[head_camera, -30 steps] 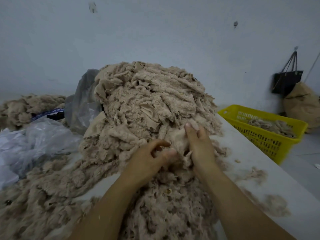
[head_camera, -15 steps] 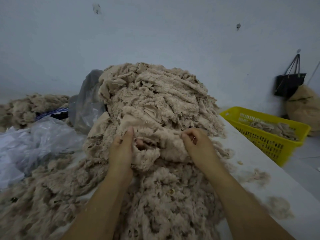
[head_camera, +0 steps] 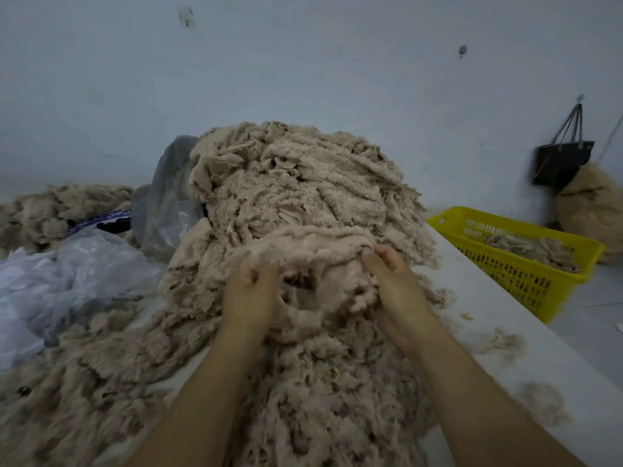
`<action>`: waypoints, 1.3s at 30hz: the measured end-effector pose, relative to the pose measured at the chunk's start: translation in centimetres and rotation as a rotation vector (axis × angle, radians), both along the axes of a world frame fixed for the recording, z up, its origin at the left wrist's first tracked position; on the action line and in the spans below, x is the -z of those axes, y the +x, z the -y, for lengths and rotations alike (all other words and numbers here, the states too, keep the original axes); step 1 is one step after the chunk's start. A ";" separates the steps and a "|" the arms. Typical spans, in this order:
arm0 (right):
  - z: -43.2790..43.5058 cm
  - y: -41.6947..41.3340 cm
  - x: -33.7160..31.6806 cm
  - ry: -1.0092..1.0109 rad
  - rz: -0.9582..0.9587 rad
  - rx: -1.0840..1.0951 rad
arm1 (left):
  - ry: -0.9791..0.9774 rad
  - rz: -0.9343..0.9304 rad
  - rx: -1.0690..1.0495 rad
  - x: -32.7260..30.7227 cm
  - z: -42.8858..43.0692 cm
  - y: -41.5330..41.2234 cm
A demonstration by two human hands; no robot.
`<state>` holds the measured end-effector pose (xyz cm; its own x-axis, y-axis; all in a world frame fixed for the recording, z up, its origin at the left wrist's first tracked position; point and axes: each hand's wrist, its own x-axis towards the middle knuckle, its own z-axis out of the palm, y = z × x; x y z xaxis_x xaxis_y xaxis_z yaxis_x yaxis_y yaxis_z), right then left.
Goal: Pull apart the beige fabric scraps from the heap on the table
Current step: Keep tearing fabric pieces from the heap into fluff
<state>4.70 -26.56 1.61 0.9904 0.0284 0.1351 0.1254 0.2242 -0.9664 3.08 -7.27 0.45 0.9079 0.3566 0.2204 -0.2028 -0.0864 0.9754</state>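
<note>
A tall heap of beige fabric scraps (head_camera: pixel 303 183) rises on the white table (head_camera: pixel 488 315) straight ahead. Loose, shredded beige scraps (head_camera: pixel 320 399) spread from its foot toward me and off to the left. A wide beige scrap (head_camera: pixel 310 244) is stretched across the heap's front. My left hand (head_camera: pixel 249 294) grips its left end with curled fingers. My right hand (head_camera: pixel 394 284) pinches its right end at the fingertips. The two hands are about a hand's width apart, and the lower part of the scrap hangs between them.
A yellow plastic basket (head_camera: pixel 526 281) with some beige scraps stands past the table's right edge. Clear and grey plastic bags (head_camera: pixel 67 281) lie at the left, with another beige pile (head_camera: pixel 50 210) behind. A black bag (head_camera: pixel 563 160) hangs on the wall above a beige sack (head_camera: pixel 590 203).
Both hands have moved apart and drawn a wide scrap out from the heap's front. It is now stretched between them, where before they were close together in the fabric.
</note>
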 end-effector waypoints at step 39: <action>-0.8 -1.0 0.2 -0.523 0.216 -0.072 | -0.283 -0.156 0.243 -0.4 0.3 -0.5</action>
<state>3.74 -25.73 1.43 0.9351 0.2119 0.2839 0.3342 -0.2618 -0.9054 2.59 -7.59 0.90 0.9880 0.1545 -0.0030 -0.0319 0.2226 0.9744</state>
